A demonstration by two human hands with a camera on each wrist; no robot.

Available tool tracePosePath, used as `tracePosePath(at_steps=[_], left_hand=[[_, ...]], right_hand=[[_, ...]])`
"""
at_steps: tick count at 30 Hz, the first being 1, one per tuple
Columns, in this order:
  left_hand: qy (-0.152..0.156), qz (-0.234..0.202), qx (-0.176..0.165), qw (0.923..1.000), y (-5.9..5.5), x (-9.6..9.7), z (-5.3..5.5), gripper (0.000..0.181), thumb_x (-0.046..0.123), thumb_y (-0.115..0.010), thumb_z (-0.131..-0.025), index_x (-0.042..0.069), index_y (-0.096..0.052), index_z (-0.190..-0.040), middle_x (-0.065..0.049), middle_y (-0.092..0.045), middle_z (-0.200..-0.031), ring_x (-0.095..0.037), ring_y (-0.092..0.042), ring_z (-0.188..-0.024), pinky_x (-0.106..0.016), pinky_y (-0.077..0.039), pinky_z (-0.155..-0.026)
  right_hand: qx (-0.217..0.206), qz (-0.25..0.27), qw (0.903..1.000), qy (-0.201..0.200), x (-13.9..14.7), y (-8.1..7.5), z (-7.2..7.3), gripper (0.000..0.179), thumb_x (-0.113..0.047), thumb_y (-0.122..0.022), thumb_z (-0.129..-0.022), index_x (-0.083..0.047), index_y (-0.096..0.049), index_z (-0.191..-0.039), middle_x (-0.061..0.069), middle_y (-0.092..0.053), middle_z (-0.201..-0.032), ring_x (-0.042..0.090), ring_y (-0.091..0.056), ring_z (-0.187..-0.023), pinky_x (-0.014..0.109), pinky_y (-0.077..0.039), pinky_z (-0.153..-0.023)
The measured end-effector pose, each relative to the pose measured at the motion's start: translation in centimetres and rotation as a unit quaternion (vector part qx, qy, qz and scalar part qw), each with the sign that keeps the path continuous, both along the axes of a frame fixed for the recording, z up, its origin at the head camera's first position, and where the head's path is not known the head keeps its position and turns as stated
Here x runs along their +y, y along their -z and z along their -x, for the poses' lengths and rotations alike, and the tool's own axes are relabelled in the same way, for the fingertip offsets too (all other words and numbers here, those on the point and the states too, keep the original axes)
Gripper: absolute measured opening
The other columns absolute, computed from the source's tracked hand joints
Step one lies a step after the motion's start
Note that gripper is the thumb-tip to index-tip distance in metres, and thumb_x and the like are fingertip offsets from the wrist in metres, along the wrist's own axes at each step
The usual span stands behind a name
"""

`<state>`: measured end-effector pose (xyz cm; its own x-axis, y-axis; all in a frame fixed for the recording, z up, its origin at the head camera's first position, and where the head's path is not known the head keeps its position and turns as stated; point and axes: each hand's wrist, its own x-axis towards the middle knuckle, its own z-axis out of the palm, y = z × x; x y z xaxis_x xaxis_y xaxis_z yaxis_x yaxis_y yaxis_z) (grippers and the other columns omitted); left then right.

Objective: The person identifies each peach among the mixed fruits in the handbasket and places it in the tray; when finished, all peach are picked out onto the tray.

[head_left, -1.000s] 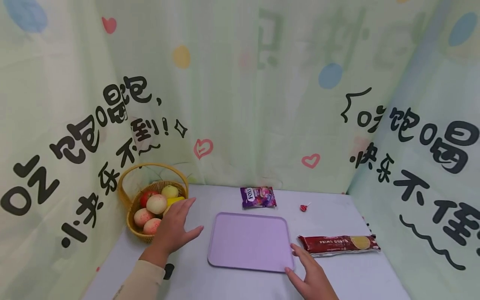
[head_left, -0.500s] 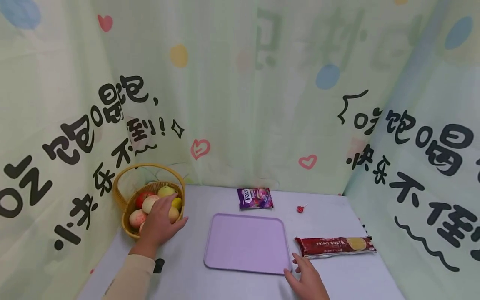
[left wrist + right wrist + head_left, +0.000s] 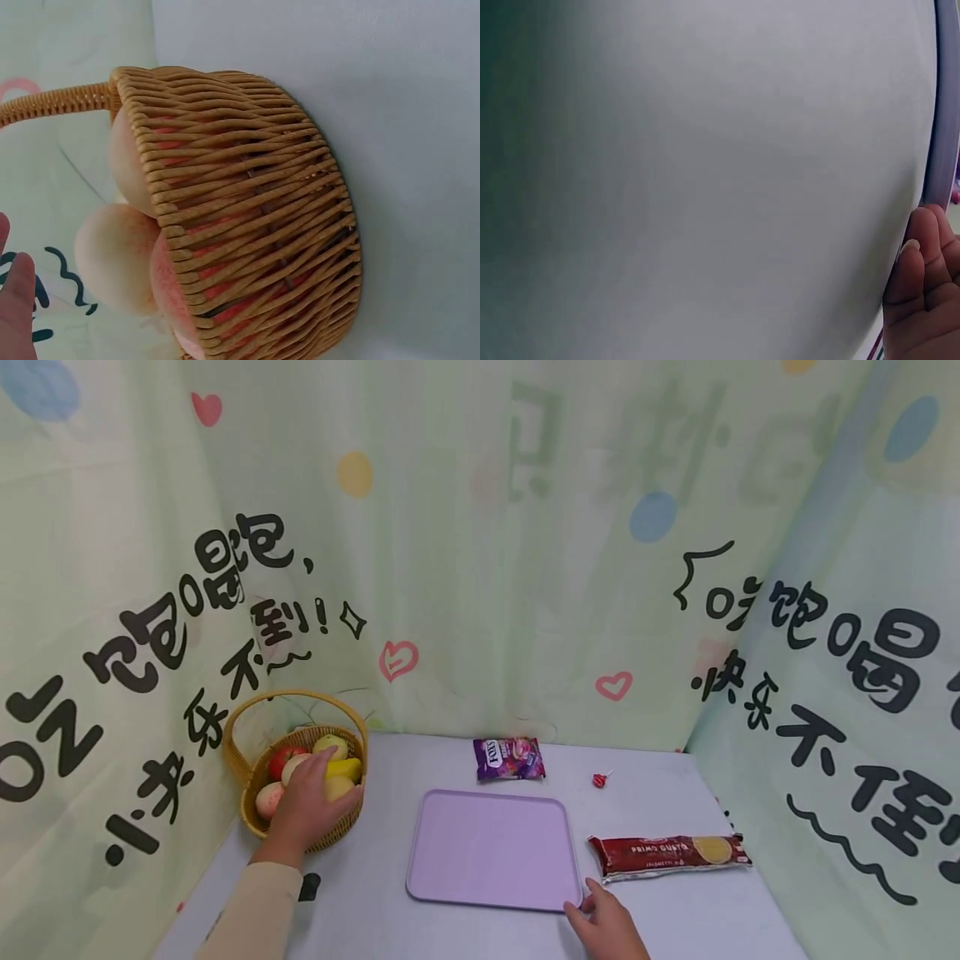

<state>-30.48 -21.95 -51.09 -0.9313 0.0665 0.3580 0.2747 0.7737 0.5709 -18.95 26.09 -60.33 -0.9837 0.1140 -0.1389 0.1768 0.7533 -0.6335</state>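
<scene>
My left hand (image 3: 307, 810) reaches over the front of a wicker basket (image 3: 248, 806), its fingers extended and thumb spread above the fruit. In the basket lie pale pink peaches (image 3: 268, 800), a red apple (image 3: 283, 762), a yellow banana (image 3: 345, 769) and a yellow-green round fruit (image 3: 330, 746). From the left wrist, fingertips show at the left edge, apart from the nearest peach (image 3: 116, 256); whether hidden fingers touch fruit I cannot tell. My right hand (image 3: 606, 927) is at the near right corner of a lilac tray (image 3: 491, 852), its fingers loosely bent by the rim (image 3: 941, 112).
Behind the tray lies a purple Fox's candy bag (image 3: 509, 759), with a red lollipop (image 3: 599, 781) to its right. A red spaghetti packet (image 3: 669, 857) lies right of the tray. A printed curtain (image 3: 480, 568) encloses the white table (image 3: 375, 927) at back and sides.
My left hand has moved left and over the fruit basket. The right hand has drawn slightly back toward the near edge, staying by the tray's corner. The view has shifted slightly.
</scene>
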Motion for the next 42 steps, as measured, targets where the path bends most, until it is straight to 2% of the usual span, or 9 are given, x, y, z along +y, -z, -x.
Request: tracePosePath(at_steps=[6,12,16,19,26,35,42], left_hand=[[-0.003,-0.007,-0.027,0.9996,0.5,-0.8,0.7,0.086,0.043,-0.074,-0.09,0.005,-0.034,-0.156,-0.023,-0.046,-0.15,-0.042,-0.042,-0.135,-0.063,-0.039,-0.112],[-0.007,-0.012,-0.064,0.9979,0.6,-1.9,1.4,0.092,0.048,-0.073,-0.091,0.007,-0.028,-0.16,-0.024,-0.037,-0.157,-0.046,-0.033,-0.143,-0.067,-0.034,-0.114],[-0.007,0.001,-0.06,0.9981,0.7,-2.5,2.1,0.092,0.054,-0.07,-0.092,0.005,-0.03,-0.159,-0.025,-0.037,-0.156,-0.048,-0.031,-0.143,-0.068,-0.033,-0.114],[-0.01,0.008,-0.053,0.9985,0.6,-3.1,2.8,0.09,0.05,-0.071,-0.092,0.001,-0.032,-0.156,-0.026,-0.042,-0.151,-0.048,-0.034,-0.141,-0.066,-0.032,-0.114],[-0.017,0.011,-0.07,0.9974,0.5,-4.2,3.8,0.09,0.048,-0.073,-0.091,-0.003,-0.034,-0.155,-0.029,-0.043,-0.15,-0.05,-0.036,-0.139,-0.067,-0.033,-0.114],[-0.023,0.033,-0.095,0.9947,1.3,-5.1,4.5,0.094,0.053,-0.07,-0.091,-0.006,-0.033,-0.154,-0.031,-0.04,-0.153,-0.051,-0.036,-0.139,-0.067,-0.033,-0.115],[-0.028,0.047,-0.092,0.9943,1.8,-5.3,5.4,0.085,0.043,-0.071,-0.092,-0.007,-0.037,-0.152,-0.031,-0.042,-0.15,-0.05,-0.04,-0.136,-0.065,-0.034,-0.114]], right_hand=[[-0.003,0.006,0.9999,-0.01,0.0,0.4,0.3,0.074,-0.033,-0.074,-0.091,0.02,-0.048,-0.137,0.002,-0.055,-0.077,0.016,-0.048,-0.07,0.029,-0.041,-0.06],[0.007,-0.003,0.9999,-0.009,0.2,0.9,0.6,0.059,-0.018,-0.073,-0.089,0.018,-0.054,-0.133,0.001,-0.055,-0.075,0.015,-0.049,-0.069,0.03,-0.044,-0.062],[0.004,-0.003,1.0,0.008,0.3,1.1,0.8,0.056,-0.016,-0.072,-0.089,0.016,-0.056,-0.131,0.001,-0.055,-0.075,0.015,-0.049,-0.069,0.029,-0.042,-0.063],[0.002,0.003,0.9998,0.02,0.2,1.1,1.0,0.054,-0.017,-0.073,-0.089,0.015,-0.058,-0.13,0.0,-0.054,-0.074,0.015,-0.048,-0.068,0.029,-0.04,-0.062],[-0.016,0.011,0.9991,0.037,0.0,0.7,1.3,0.055,-0.019,-0.073,-0.09,0.013,-0.058,-0.132,0.002,-0.053,-0.073,0.016,-0.047,-0.067,0.031,-0.038,-0.06],[-0.007,-0.016,0.9996,0.02,0.2,0.3,1.4,0.061,-0.021,-0.074,-0.087,0.011,-0.055,-0.136,0.001,-0.053,-0.069,0.016,-0.047,-0.061,0.031,-0.036,-0.054],[0.02,-0.001,0.9997,0.014,0.5,0.5,1.8,0.059,-0.017,-0.077,-0.081,0.011,-0.06,-0.13,0.0,-0.054,-0.065,0.015,-0.047,-0.058,0.029,-0.037,-0.052]])
